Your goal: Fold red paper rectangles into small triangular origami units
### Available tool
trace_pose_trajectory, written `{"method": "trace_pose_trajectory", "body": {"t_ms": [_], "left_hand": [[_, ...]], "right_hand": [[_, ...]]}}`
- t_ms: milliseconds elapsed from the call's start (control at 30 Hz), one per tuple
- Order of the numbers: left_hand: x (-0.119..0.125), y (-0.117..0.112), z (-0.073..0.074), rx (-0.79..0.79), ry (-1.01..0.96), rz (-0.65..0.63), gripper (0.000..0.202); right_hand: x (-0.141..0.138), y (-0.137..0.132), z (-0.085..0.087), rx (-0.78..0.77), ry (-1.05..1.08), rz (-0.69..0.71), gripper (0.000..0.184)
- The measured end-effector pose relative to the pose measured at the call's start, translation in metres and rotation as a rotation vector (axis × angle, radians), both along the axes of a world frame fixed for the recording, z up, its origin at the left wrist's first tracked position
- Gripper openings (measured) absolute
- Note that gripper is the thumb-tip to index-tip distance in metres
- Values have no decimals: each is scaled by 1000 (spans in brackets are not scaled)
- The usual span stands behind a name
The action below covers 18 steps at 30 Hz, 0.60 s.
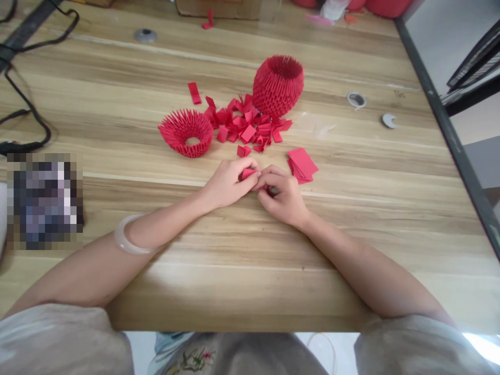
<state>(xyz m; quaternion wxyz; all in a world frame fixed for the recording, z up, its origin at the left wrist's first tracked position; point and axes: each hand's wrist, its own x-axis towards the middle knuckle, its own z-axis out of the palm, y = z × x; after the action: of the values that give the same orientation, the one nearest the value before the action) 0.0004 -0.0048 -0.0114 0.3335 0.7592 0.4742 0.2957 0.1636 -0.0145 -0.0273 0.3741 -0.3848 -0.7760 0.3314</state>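
My left hand point(227, 182) and my right hand point(284, 196) meet at the middle of the wooden table point(117, 130), both pinched on one small folded red paper piece point(248, 173). Just beyond them lies a pile of folded red paper pieces point(250, 125). A stack of flat red paper slips point(302, 164) sits right of my hands. A low red ring of interlocked paper pieces point(186, 133) stands to the left of the pile. A taller red rounded paper vase shape point(278, 85) stands behind the pile. A pale bangle point(127, 240) is on my left wrist.
Black cables point(27, 112) run along the table's left side. A pixelated object point(45, 200) lies at the left edge. A tape roll point(356, 100) and a grey scrap point(388, 121) lie at the right. A cardboard box point(219, 8) and red items point(375, 6) sit at the far edge.
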Motion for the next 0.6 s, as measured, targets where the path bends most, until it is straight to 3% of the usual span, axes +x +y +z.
{"method": "trace_pose_trajectory", "body": {"t_ms": [600], "left_hand": [[-1,0,-1,7,-1,-6,11]], "right_hand": [[0,0,0,5,6,3,15]]}}
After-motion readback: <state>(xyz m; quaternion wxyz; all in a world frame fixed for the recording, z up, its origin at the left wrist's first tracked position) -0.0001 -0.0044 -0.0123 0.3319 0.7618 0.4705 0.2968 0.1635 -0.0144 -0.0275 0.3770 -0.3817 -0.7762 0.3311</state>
